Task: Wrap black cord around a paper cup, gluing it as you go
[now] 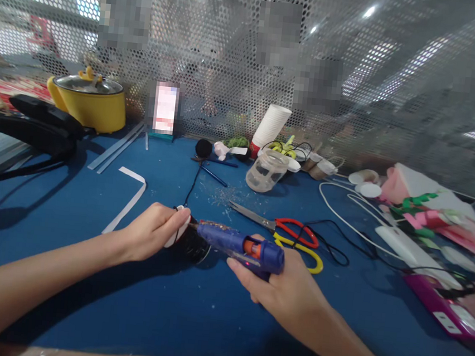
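Note:
My left hand (157, 229) grips a small cup-like piece with a white end (176, 238) and a dark side wrapped in black yarn (195, 248). Its thumb presses on the white end; the other fingers are partly hidden. From there a strand of yarn runs up to a black yarn ball (203, 148). Closed around the handle of a blue hot glue gun (231, 243) is my right hand (288, 286). The gun's nozzle points left and is at the edge of the wrapped piece; whether it touches cannot be made out.
Scissors (259, 218) with red and yellow handles lie behind the glue gun. A clear plastic cup (266, 172), stacked paper cups (271, 126) and a yellow pot (95, 108) stand farther back. At right are a power strip (410, 253) and a purple device (435, 309).

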